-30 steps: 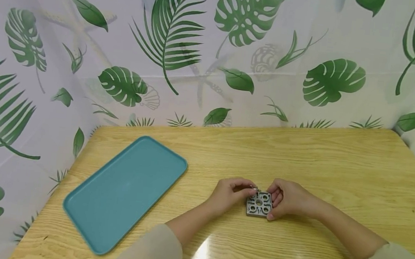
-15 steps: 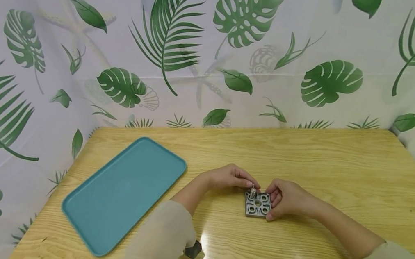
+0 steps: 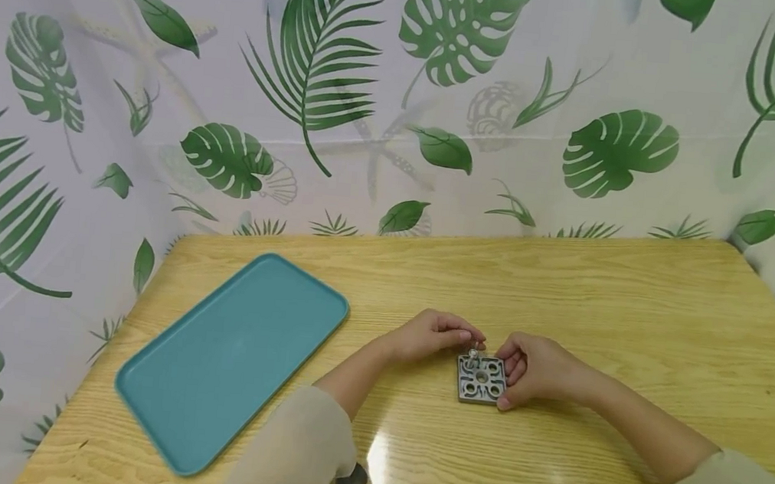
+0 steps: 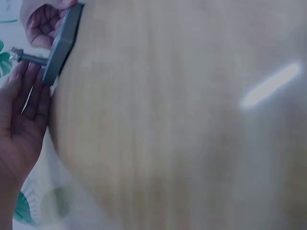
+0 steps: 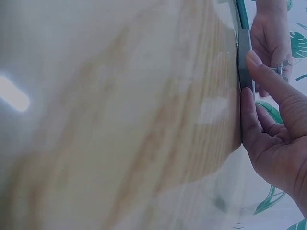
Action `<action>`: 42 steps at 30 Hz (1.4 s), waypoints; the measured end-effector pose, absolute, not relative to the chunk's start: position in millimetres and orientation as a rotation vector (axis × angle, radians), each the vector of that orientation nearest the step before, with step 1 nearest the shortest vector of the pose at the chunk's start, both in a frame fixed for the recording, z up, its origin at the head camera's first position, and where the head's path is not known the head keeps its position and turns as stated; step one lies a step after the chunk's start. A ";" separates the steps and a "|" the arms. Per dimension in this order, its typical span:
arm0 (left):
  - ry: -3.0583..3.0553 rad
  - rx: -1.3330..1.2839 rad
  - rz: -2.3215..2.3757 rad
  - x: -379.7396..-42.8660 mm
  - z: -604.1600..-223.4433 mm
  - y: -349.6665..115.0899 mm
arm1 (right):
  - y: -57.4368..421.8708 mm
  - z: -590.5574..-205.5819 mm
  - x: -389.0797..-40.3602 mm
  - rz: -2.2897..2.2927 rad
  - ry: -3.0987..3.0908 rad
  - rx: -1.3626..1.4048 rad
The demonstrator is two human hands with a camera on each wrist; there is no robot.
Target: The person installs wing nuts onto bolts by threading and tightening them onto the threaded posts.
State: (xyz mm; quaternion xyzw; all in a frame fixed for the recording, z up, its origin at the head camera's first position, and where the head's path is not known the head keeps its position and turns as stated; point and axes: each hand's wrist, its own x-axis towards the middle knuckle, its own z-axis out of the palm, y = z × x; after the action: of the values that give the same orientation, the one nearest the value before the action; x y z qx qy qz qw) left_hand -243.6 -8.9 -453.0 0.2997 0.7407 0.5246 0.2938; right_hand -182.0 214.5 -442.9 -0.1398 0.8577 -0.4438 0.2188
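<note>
A grey square metal plate (image 3: 481, 379) with several round holes lies on the wooden table. My right hand (image 3: 542, 375) grips its right side, thumb at the near corner and fingers at the far one. From the plate's far left hole rises a silver bolt (image 3: 473, 355). In the left wrist view, the bolt carries a wing-shaped piece (image 4: 16, 53) at its free end. My left hand (image 3: 429, 332) is behind and left of the bolt, its fingers (image 4: 33, 96) loosely extended and fingertips right at the shank. The right wrist view shows the plate (image 5: 244, 57) edge-on.
A blue-green rectangular tray (image 3: 231, 363) lies on the table (image 3: 598, 291) to the left. Behind the table hangs a white cloth (image 3: 367, 156) with green leaf prints. A dark wrist device (image 3: 351, 482) shows at the left sleeve.
My left hand has moved from over the far left corner up and back, uncovering the bolt, and its fingers have shifted slightly since. The right hand keeps its grip on the plate.
</note>
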 end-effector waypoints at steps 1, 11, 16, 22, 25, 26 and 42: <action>2.043 0.756 1.438 -237.8 -454.6 -9.9 | 214.2 -443.1 -182.1 -1.229 2.375 -0.386; 2.440 0.338 1.784 -162.8 -459.9 -4.1 | 212.6 -440.2 -180.8 -1.246 2.381 -0.378; 2.382 0.271 1.957 -149.6 -462.7 5.9 | 212.8 -439.8 -179.7 -1.240 2.392 -0.380; 2.406 0.242 2.053 -150.7 -464.7 13.4 | 212.4 -440.1 -178.2 -1.224 2.397 -0.389; 2.410 0.245 2.081 -151.7 -465.3 15.4 | 211.7 -439.6 -178.1 -1.222 2.399 -0.389; 2.406 0.257 2.089 -152.1 -465.4 15.5 | 211.5 -439.3 -178.1 -1.221 2.400 -0.388; 1.992 0.720 1.628 -222.0 -459.0 -12.2 | 213.0 -440.0 -179.1 -1.247 2.374 -0.393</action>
State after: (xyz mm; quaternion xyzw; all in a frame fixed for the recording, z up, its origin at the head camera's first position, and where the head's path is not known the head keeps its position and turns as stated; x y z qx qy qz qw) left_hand -222.0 -12.2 -459.0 0.2621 0.7252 0.5925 0.2329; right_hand -179.1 213.0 -440.0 -0.1417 0.8556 -0.4495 0.2142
